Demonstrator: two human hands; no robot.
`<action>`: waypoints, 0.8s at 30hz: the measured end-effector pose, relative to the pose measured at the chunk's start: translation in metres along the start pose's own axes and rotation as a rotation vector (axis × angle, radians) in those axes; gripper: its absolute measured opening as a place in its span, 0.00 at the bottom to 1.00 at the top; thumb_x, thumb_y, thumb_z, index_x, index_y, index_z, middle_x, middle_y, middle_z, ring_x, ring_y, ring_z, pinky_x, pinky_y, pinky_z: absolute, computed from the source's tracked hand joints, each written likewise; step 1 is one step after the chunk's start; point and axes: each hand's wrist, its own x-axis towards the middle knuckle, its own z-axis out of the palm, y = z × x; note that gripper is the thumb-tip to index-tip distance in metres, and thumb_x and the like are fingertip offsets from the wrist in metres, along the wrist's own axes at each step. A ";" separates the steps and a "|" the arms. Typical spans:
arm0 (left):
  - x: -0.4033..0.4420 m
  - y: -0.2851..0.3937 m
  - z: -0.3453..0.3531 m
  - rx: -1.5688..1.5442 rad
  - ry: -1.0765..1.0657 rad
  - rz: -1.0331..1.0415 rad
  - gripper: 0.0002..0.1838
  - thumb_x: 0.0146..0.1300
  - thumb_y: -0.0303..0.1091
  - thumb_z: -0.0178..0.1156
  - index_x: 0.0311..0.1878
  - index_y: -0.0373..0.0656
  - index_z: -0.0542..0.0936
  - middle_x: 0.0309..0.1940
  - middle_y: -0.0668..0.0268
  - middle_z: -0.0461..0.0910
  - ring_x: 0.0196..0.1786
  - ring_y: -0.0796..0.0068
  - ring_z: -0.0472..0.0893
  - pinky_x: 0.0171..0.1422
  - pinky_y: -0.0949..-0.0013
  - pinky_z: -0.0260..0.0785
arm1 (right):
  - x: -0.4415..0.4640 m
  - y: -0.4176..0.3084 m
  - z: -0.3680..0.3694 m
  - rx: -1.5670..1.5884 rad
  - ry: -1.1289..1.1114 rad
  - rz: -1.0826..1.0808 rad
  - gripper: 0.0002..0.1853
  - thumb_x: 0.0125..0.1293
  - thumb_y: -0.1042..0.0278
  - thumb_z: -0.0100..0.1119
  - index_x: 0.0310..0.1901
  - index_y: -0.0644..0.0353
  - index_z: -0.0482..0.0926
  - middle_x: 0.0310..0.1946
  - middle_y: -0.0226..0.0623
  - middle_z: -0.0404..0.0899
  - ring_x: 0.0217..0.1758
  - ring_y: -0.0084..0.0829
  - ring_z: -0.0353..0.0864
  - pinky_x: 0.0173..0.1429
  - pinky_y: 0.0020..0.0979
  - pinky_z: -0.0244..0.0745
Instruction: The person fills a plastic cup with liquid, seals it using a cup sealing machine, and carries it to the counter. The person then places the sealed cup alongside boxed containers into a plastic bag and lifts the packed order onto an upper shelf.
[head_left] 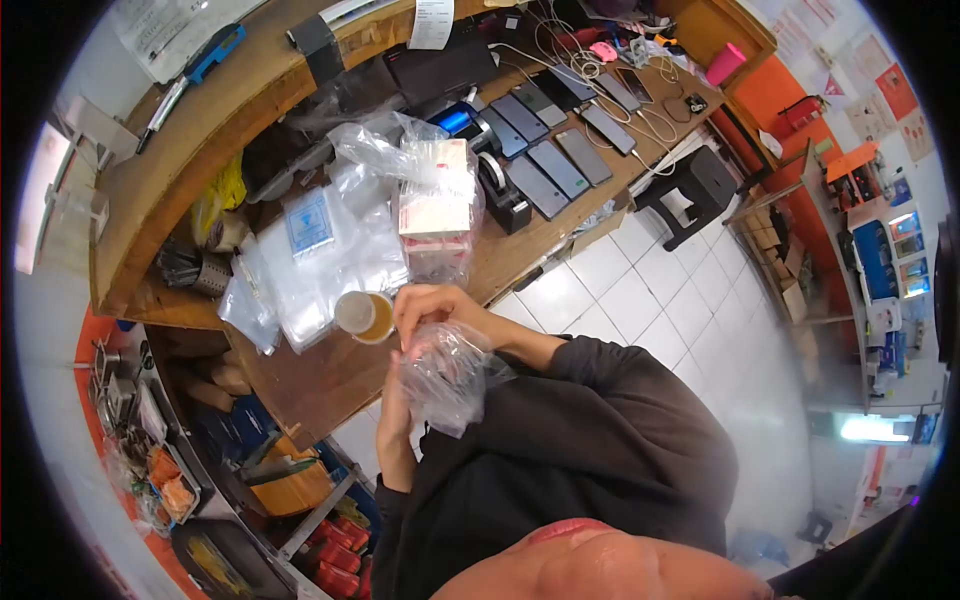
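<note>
A crumpled clear plastic bag [445, 385] is held up between both hands, in front of the dark shirt. My right hand [440, 308] has its fingers bent together at the bag's upper edge. Lower and to the left, my left hand [395, 405] is closed on the bag's left side, its fingertips partly hidden by the plastic. A cup of amber liquid [378, 317] stands on the wooden desk [300, 385], just left of my right hand. Flat clear plastic bags [325, 265] lie behind the cup. A plastic-wrapped box stack [437, 210] is beyond my right hand.
Several phones [555, 170] lie in rows on the desk, with a black tape dispenser [503, 195] beside them. Cables [600, 85] tangle farther back. A black stool [690, 195] stands on the tiled floor [650, 290]. A metal pen holder [208, 275] is at the left.
</note>
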 end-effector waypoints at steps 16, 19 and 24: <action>0.066 0.038 -0.044 0.430 0.587 0.577 0.11 0.67 0.32 0.52 0.34 0.31 0.74 0.27 0.68 0.74 0.30 0.82 0.69 0.35 0.76 0.64 | 0.058 0.094 -0.024 0.144 0.225 0.544 0.12 0.70 0.60 0.53 0.42 0.62 0.77 0.29 0.29 0.77 0.31 0.18 0.76 0.36 0.26 0.76; 0.096 0.016 -0.070 0.658 0.569 0.488 0.09 0.62 0.26 0.54 0.39 0.26 0.75 0.31 0.60 0.79 0.34 0.72 0.75 0.40 0.69 0.68 | 0.071 0.123 -0.022 -0.207 0.349 0.553 0.09 0.66 0.66 0.57 0.37 0.64 0.78 0.27 0.34 0.78 0.30 0.26 0.77 0.35 0.30 0.73; 0.107 -0.029 -0.079 0.841 0.638 0.319 0.21 0.50 0.17 0.55 0.50 0.25 0.75 0.43 0.45 0.80 0.47 0.53 0.80 0.54 0.61 0.69 | 0.043 0.202 -0.030 -0.782 0.369 0.245 0.07 0.58 0.71 0.61 0.35 0.65 0.79 0.27 0.48 0.77 0.33 0.49 0.76 0.40 0.39 0.71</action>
